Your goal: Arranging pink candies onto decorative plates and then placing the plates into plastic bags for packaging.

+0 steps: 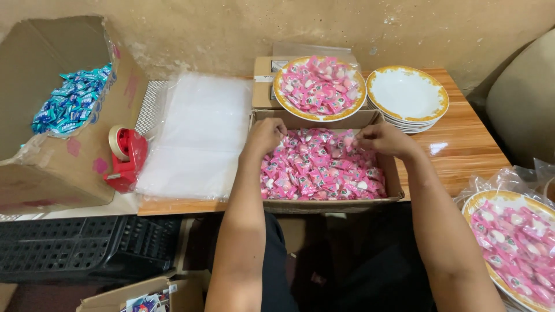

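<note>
A red tape holder [124,159] sits on the counter [462,144] beside a pile of clear bags [196,133]. A big box [69,150] on the left holds blue candies [72,101]. White plates [407,95] with gold rims are stacked at the back. A black crate [75,248] lies below.

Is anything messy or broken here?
Yes. The big cardboard box on the left lies tipped, its top edge ragged and torn, with blue candies heaped inside. The pink candies sit neatly in their box under both hands, left hand and right hand. Nothing is spilled on the table.
</note>
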